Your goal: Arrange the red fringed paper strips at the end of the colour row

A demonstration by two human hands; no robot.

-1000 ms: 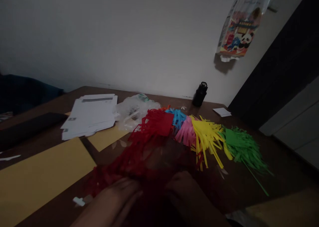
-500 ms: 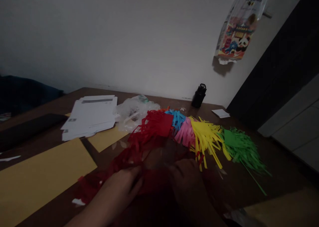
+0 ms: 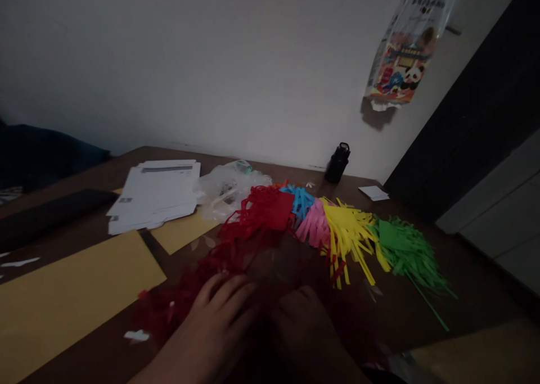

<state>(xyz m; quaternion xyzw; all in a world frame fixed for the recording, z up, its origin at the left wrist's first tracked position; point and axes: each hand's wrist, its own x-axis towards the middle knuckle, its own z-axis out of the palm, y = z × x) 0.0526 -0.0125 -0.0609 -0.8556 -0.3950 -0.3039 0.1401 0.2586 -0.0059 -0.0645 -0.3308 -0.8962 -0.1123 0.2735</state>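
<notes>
Dim room, pale wall behind, and a brown wooden table point(image 3: 422, 316) spread with craft paper; large yellow sheets point(image 3: 71, 288) lie at the left, uncut, beside a stack of white papers point(image 3: 156, 193); fringed bundles already cut sit in a row, red point(image 3: 270, 209), blue point(image 3: 301, 199), pink point(image 3: 314, 226), yellow point(image 3: 350, 232), green point(image 3: 405, 249); nearest the person, a mass of red paper fringe point(image 3: 198, 288) lies under both hands; the left hand point(image 3: 219, 322) rests flat on it, fingers spread; the right hand point(image 3: 304, 330) curls beside it, its grip too dark to tell.
</notes>
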